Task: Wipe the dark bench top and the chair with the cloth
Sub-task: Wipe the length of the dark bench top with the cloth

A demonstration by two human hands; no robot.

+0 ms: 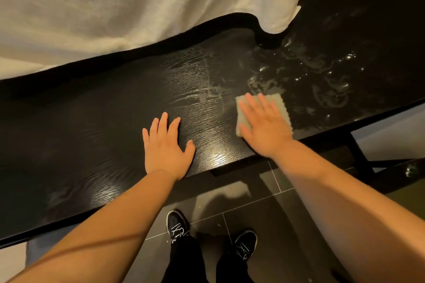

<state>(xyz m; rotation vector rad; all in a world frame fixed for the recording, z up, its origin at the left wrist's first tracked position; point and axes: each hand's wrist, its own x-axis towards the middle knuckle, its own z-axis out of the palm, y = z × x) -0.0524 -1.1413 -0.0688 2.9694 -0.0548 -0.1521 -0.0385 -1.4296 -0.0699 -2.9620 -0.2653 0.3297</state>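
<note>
The dark wood-grain bench top [92,126] runs across the view from lower left to upper right. My right hand [264,126] lies flat, fingers straight, pressing a small pale cloth [281,104] onto the top near its front edge. My left hand [166,145] rests flat on the bare wood to the left of the cloth, fingers spread. Wet streaks and swirls [322,80] shine on the bench to the right of the cloth. No chair is identifiable.
A cream blanket [115,2] hangs over the far edge of the bench. Below the front edge lies a dark tiled floor [253,213] with my two black shoes [178,225]. The bench's dark leg frame [361,156] stands at the lower right.
</note>
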